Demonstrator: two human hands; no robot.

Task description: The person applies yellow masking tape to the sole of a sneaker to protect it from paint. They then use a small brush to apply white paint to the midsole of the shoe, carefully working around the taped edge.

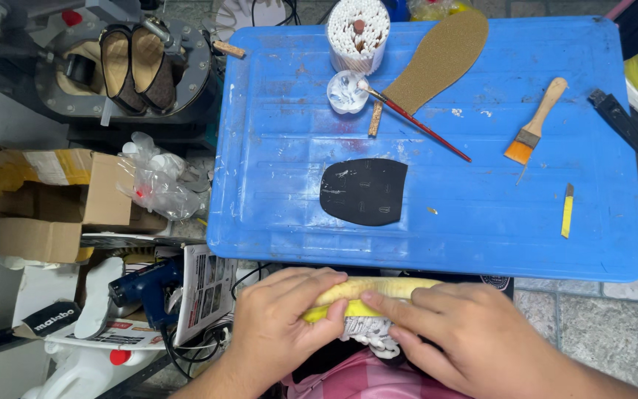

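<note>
Your left hand (286,321) wraps around the near end of a yellow shoe sole (367,292), fingers curled over its top edge and gripping it. Your right hand (459,332) lies flat along the other end, fingers pressed down on the sole and on a white patterned part (371,334) beneath it, possibly the shoe's upper, though your hands hide most of it. The sole sits low in your lap, just below the front edge of the blue plastic tray-table (481,244).

On the blue surface, right ahead of your hands, lies a black rubber heel piece (363,191). Farther up stands a small white cup of glue (347,91) with a thin red-handled brush (419,123) resting across it, a tan insole (441,58) just beside, and a round container of white sticks (358,31) behind. To your right lie a wooden brush with orange bristles (534,124) and a small yellow blade (568,210), well apart from each other.

Off the table to your left sit a cardboard box (46,203), a blue power tool (145,288) and a pair of brown sandals (134,68) in a press
</note>
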